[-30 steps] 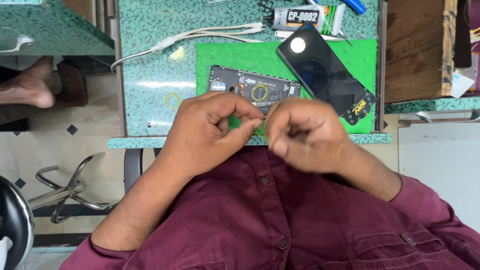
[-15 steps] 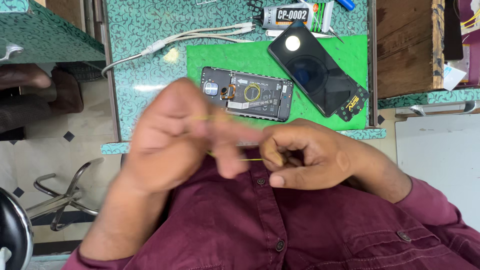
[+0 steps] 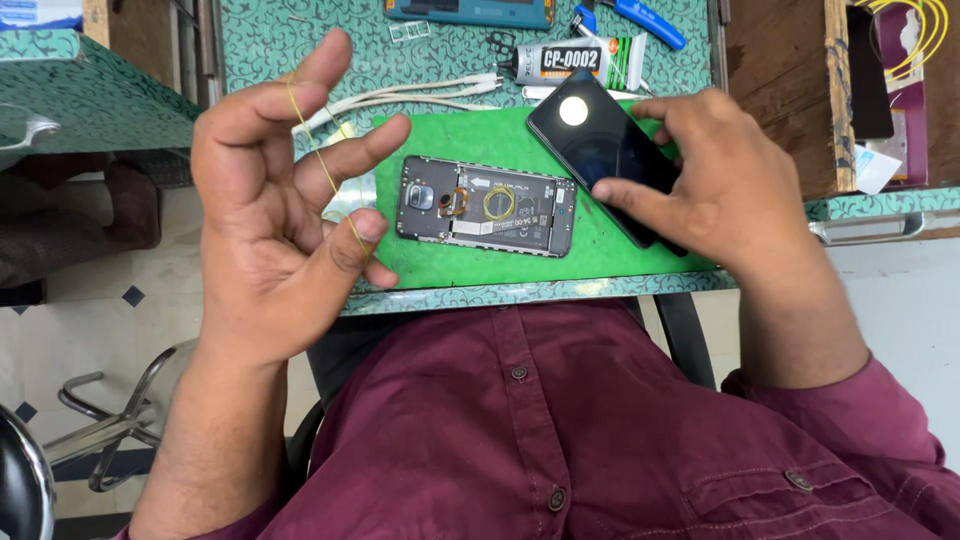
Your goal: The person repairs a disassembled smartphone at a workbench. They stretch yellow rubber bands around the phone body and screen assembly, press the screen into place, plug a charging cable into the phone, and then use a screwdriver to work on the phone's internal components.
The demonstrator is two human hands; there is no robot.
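Head: thin rubber band (image 3: 325,170), glossy screen (image 3: 600,150).

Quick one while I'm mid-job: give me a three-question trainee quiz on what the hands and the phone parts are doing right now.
1. True or false: the left hand has a yellow rubber band stretched between its fingers.
2. What is the right hand touching? A) the glue tube B) the black phone panel C) the white cables
3. Fill in: the opened phone body lies on the ____ mat.

Key
1. True; the band runs from forefinger to thumb.
2. B, the black phone panel; the glue tube and white cables lie untouched.
3. Green.
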